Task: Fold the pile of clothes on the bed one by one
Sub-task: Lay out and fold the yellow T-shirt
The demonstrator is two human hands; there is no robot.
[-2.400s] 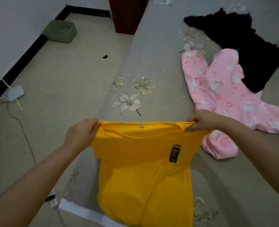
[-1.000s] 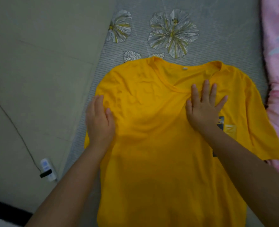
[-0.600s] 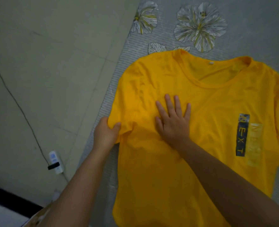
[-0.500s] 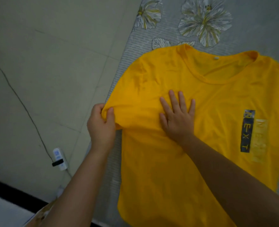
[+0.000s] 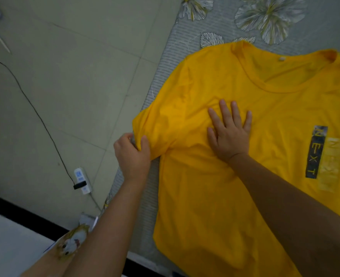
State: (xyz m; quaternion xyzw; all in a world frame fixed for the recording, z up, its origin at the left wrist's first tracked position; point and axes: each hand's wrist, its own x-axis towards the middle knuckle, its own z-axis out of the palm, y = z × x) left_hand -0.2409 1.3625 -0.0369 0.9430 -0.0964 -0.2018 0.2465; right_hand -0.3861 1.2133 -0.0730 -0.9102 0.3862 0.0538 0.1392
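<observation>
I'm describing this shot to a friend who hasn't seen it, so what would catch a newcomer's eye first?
The bright yellow T-shirt spread face up on the grey flowered bed dominates the right side. Next come the hands: the right hand lies flat on its chest, while the left hand pinches the sleeve by the bed's edge. A dark NEXT label stands out at far right.

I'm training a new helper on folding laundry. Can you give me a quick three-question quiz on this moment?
1. True or false: the right hand lies flat on the yellow T-shirt.
2. What does the left hand grip: A the collar, B the sleeve, C the hem?
3. Which word is printed on the shirt's label?

Key: 1 true; 2 B; 3 NEXT.
</observation>
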